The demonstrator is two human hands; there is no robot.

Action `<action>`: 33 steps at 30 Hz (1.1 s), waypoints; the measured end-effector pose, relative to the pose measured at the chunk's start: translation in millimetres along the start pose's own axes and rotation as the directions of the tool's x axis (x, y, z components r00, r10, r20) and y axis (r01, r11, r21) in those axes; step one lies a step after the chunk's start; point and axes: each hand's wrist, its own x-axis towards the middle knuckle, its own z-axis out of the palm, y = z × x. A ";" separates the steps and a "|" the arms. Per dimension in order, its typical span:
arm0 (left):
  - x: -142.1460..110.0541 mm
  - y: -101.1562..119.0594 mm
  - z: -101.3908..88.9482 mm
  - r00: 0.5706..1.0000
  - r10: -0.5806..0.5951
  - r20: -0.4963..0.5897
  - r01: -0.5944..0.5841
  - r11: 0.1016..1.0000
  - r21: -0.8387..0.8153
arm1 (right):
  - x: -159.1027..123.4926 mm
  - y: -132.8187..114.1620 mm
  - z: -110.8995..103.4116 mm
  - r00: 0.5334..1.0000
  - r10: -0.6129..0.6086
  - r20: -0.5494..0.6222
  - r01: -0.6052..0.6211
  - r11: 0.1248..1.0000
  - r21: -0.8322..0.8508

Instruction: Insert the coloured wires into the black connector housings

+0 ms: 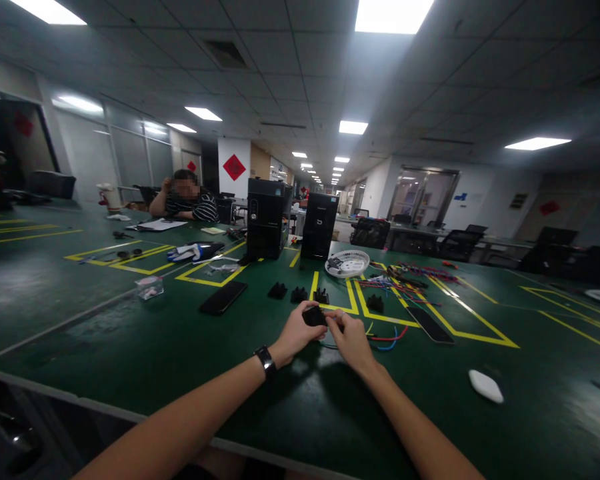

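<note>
My left hand [296,331], with a black watch on its wrist, is closed around a small black plastic connector block [315,316] held just above the green table [130,347]. My right hand [349,337] meets it from the right, fingers pinched against the same block. Red, blue and green wires [387,337] lie on the mat right beside my right hand. Three similar black blocks [299,293] sit in a row just beyond my hands, and another one [375,303] lies further right.
A black phone [223,297] lies to the left, another dark flat device [430,325] to the right. Two black computer towers [267,218] stand behind, with a white round basket [349,263] and a pile of coloured wires [415,277]. A white object [486,385] lies near right. A seated person [185,198] is far left.
</note>
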 end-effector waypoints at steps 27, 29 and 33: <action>19.7 10.0 -23.7 0.979 0.166 -0.115 -0.142 0.971 0.191 | 0.8 -17.2 -4.5 0.984 -0.004 0.179 0.026 0.992 -0.121; 19.6 9.9 -24.3 0.991 0.094 -0.098 -0.090 0.995 0.046 | 0.6 -16.1 -1.5 0.989 -0.018 0.145 0.020 1.000 -0.011; 17.6 4.9 -20.3 0.993 0.045 -0.106 -0.059 0.989 -0.133 | -1.2 -13.3 5.7 0.984 -0.005 0.180 0.001 1.000 0.023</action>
